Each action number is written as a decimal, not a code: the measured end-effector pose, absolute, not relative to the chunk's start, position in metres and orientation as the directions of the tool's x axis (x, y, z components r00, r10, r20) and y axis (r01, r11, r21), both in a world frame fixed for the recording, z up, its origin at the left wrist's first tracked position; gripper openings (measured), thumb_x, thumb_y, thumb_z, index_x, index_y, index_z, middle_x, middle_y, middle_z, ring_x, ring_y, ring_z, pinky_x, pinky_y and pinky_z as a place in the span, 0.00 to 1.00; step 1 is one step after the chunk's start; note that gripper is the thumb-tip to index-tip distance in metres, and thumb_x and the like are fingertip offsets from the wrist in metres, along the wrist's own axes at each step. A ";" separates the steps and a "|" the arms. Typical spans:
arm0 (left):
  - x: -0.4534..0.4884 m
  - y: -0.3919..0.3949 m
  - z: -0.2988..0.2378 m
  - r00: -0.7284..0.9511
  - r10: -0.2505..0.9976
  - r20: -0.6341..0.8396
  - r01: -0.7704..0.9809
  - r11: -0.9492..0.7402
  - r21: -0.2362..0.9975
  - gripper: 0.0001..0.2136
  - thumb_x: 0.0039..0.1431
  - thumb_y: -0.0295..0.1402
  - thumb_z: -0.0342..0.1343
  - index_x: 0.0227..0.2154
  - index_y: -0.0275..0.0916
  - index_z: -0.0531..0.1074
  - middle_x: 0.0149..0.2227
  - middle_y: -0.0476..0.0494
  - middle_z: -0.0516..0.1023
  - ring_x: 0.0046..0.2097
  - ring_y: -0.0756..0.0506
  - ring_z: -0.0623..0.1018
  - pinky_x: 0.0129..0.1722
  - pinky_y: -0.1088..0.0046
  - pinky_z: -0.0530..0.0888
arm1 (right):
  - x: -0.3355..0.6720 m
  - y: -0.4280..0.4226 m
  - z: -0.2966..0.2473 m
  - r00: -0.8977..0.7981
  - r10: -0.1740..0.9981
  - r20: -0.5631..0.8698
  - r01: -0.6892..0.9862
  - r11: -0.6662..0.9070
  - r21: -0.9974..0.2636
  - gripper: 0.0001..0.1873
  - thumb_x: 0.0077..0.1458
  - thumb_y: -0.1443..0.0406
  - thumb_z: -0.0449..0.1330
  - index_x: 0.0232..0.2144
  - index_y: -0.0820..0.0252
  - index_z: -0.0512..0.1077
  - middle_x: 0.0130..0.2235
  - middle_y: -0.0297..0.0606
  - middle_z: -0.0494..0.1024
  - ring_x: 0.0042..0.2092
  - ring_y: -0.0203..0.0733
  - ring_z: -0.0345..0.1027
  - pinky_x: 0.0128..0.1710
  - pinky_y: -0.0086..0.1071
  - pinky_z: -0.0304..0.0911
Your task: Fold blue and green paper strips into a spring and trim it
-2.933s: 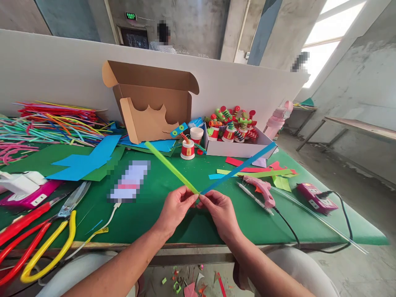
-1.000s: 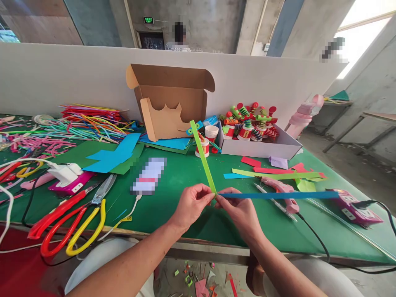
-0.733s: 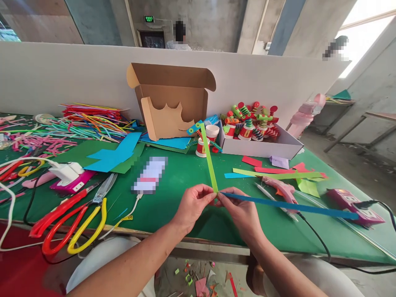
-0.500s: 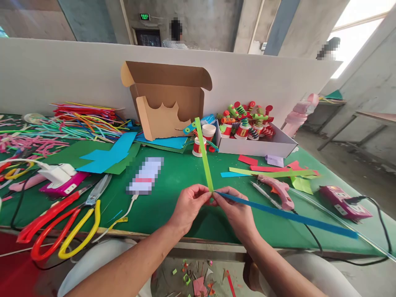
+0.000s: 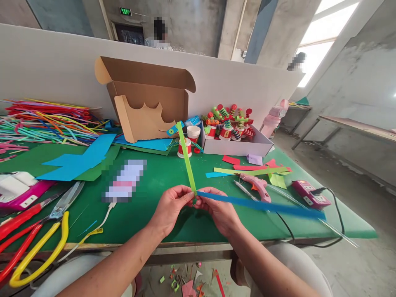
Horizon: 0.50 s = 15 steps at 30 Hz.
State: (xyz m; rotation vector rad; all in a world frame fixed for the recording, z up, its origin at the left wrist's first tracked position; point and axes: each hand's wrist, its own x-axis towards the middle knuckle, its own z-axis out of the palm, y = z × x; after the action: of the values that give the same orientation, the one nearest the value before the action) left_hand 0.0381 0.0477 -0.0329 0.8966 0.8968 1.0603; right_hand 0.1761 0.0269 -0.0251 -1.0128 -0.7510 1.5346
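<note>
My left hand [image 5: 173,208] and my right hand [image 5: 216,208] meet above the table's near edge, fingertips pinched together. A light green paper strip [image 5: 187,161] rises from between them, leaning away toward the cups. From the same spot a blue paper strip [image 5: 260,202] stretches out to the right, over my right hand, its far end blurred. The strips come together at a corner under my thumbs; how they are joined is hidden by the fingers. My left hand closes at the green strip's base, and my right hand at the blue strip's inner end.
A pink glue gun [image 5: 256,185], a white pen [image 5: 246,190] and loose paper strips [image 5: 252,168] lie to the right. Scissors [image 5: 66,202], a phone [image 5: 126,179] and blue paper [image 5: 83,161] are left. Behind stand a cardboard box [image 5: 145,103] and a white box [image 5: 238,147] of paper-cup figures.
The whole view has swung to the right, so the table's things sit further left. My hands keep their pinch at the strips' corner, with little visible change in the strips.
</note>
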 end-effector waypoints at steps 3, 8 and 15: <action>0.039 0.047 -0.032 0.222 0.961 -0.167 -0.313 0.233 0.921 0.16 0.36 0.41 0.70 0.22 0.35 0.74 0.23 0.49 0.74 0.27 0.51 0.72 0.31 0.75 0.70 | 0.175 0.028 -0.029 -0.049 0.977 -0.206 -0.425 -0.207 -0.881 0.19 0.32 0.55 0.74 0.23 0.62 0.76 0.21 0.32 0.75 0.24 0.32 0.68 0.29 0.27 0.66; 0.040 0.045 -0.029 0.208 0.958 -0.196 -0.322 0.257 0.911 0.17 0.33 0.41 0.71 0.20 0.35 0.73 0.21 0.50 0.73 0.25 0.52 0.71 0.28 0.77 0.68 | 0.174 0.028 -0.034 -0.023 0.984 -0.178 -0.414 -0.171 -0.894 0.16 0.36 0.57 0.73 0.23 0.62 0.75 0.21 0.31 0.75 0.24 0.32 0.68 0.30 0.28 0.66; 0.040 0.045 -0.030 0.207 0.952 -0.225 -0.326 0.284 0.902 0.18 0.30 0.41 0.72 0.20 0.34 0.75 0.21 0.48 0.75 0.25 0.52 0.71 0.27 0.77 0.69 | 0.171 0.026 -0.034 0.021 0.989 -0.148 -0.354 -0.131 -0.926 0.16 0.39 0.56 0.71 0.23 0.62 0.74 0.20 0.31 0.74 0.24 0.34 0.68 0.31 0.31 0.67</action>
State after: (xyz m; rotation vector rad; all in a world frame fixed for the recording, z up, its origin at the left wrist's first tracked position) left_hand 0.0400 0.0452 -0.0304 0.8347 0.9434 1.0516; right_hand 0.1708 0.0255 -0.0343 -1.0591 -0.8355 1.4250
